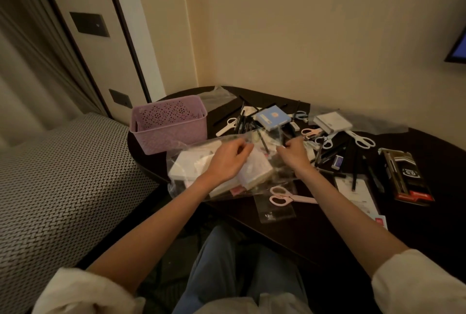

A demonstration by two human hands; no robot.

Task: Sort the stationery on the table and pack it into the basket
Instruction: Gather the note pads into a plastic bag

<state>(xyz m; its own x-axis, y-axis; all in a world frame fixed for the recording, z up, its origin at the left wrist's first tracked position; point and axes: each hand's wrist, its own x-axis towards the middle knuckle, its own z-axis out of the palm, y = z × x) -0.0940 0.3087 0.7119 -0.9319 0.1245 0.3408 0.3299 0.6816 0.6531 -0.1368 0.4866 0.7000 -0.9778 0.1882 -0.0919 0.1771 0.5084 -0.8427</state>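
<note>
At nine o'clock from your hands stood the pink basket (168,124), upright on the dark table (315,228), near its left edge. Just beside it, toward six o'clock, lay a clear plastic bag (191,162) with white notepads (187,170) inside. Your left hand (228,160) rested on top of that bag, fingers curled and pinching the plastic near its upper edge. Your right hand (293,153), just at three o'clock from the left one, had its fingers curled onto the same edge of the bag — whether they truly pinched it I could not tell, as the hand was blurred. At six o'clock from your right hand lay pink scissors (287,196), partly on a small empty clear sleeve (276,209). At twelve o'clock sat a blue box (273,118) among black pens (242,122). Farther toward three o'clock were white scissors (360,140) — and, near the table's right side, a black pen pack (406,175).
</note>
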